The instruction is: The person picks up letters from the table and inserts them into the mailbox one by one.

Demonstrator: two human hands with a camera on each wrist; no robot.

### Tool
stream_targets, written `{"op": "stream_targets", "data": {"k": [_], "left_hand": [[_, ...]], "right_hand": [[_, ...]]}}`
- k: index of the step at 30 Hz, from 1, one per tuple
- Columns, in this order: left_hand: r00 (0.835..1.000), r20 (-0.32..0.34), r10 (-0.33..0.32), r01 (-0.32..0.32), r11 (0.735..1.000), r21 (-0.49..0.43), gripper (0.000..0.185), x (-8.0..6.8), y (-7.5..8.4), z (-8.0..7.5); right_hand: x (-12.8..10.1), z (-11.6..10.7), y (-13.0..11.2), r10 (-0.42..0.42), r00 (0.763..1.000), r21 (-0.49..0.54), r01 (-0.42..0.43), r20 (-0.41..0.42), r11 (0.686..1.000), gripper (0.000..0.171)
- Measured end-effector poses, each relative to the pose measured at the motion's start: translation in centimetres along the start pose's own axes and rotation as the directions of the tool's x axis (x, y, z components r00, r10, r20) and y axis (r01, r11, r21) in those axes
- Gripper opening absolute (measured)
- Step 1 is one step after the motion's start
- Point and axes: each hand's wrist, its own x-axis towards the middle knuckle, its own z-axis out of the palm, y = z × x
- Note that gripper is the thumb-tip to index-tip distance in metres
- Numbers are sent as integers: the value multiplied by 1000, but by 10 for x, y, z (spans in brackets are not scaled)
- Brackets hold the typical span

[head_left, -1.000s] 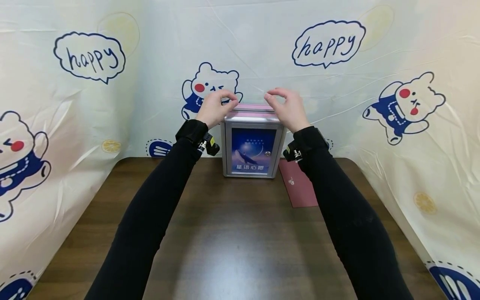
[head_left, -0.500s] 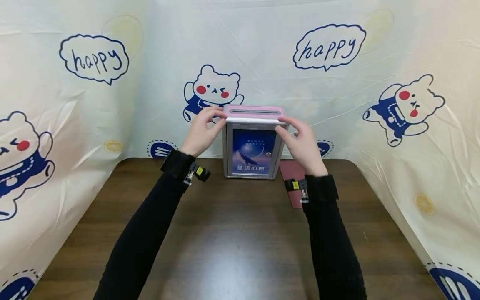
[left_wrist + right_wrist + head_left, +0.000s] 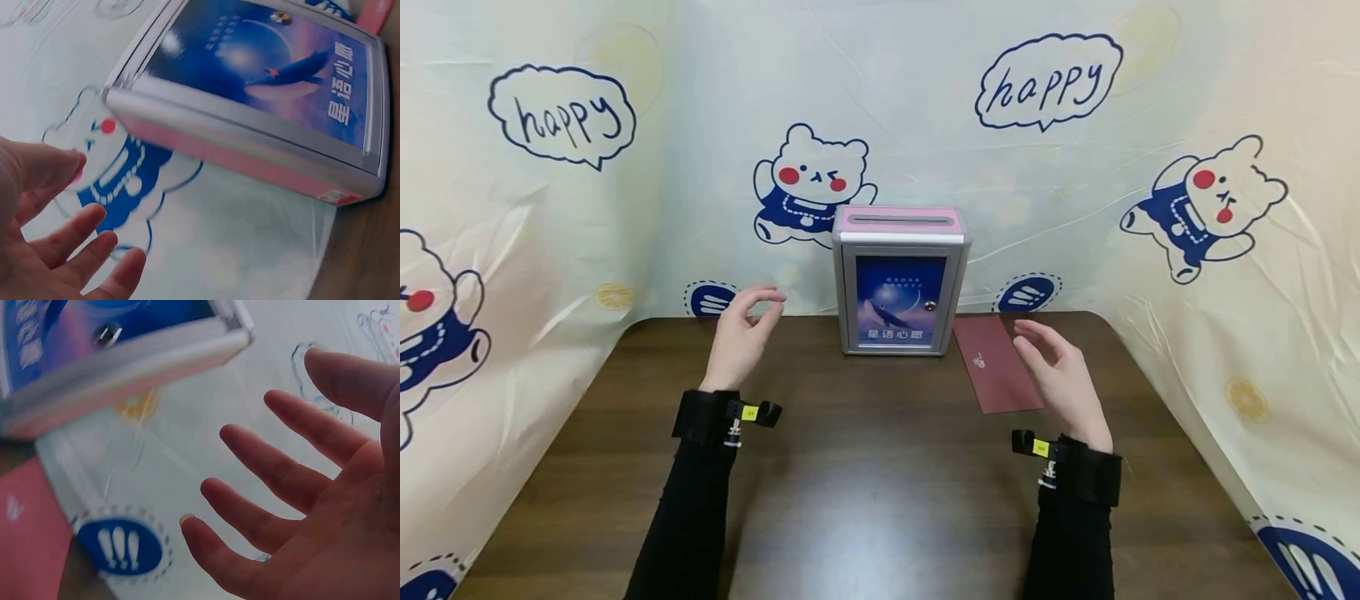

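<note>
A silver-framed box [image 3: 901,300] with a pink top and a slot stands upright at the table's back edge. Its front door carries a blue whale picture [image 3: 281,69] and a small round lock [image 3: 107,334]. To the left of the box, my left hand [image 3: 735,342] hovers with relaxed fingers and touches nothing. My right hand [image 3: 1063,383] is in the air at the right, beside a dark pink envelope-like sheet [image 3: 996,362], with its fingers apart and nothing in them. That sheet lies flat on the table, right of the box.
The brown wooden table [image 3: 865,467] runs to a printed cloth [image 3: 925,92] with bears and "happy" bubbles, which hangs behind and at both sides. The box stands close to the back cloth.
Both hands have come away from the top of the box, moving back and outward. The box and the pink sheet have stayed in place; the whole sheet front now shows more fully.
</note>
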Motion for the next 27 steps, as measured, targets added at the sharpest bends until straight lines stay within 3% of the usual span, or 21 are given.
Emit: {"op": "stream_targets", "data": {"k": [5, 8, 11, 14, 19, 27], "left_hand": [[997, -14, -75, 73, 994, -84, 26, -21, -5, 0], [994, 7, -110, 110, 990, -87, 27, -30, -7, 2], [991, -1, -130, 130, 990, -50, 30, -31, -26, 1], [987, -17, -159, 158, 987, -35, 32, -30, -33, -5], [977, -9, -214, 213, 976, -51, 28, -32, -18, -10], [969, 103, -223, 224, 974, 1, 34, -29, -54, 4]], "right_hand": [[-6, -3, 12, 32, 999, -54, -33, -19, 998, 46], [-5, -3, 15, 48, 999, -69, -50, -26, 996, 47], [-3, -5, 19, 78, 997, -84, -79, -20, 993, 48], [0, -7, 22, 97, 995, -80, -99, -28, 992, 48], [1, -8, 21, 109, 993, -78, -112, -43, 991, 49], [-2, -7, 21, 128, 991, -123, -133, -42, 983, 53]]}}
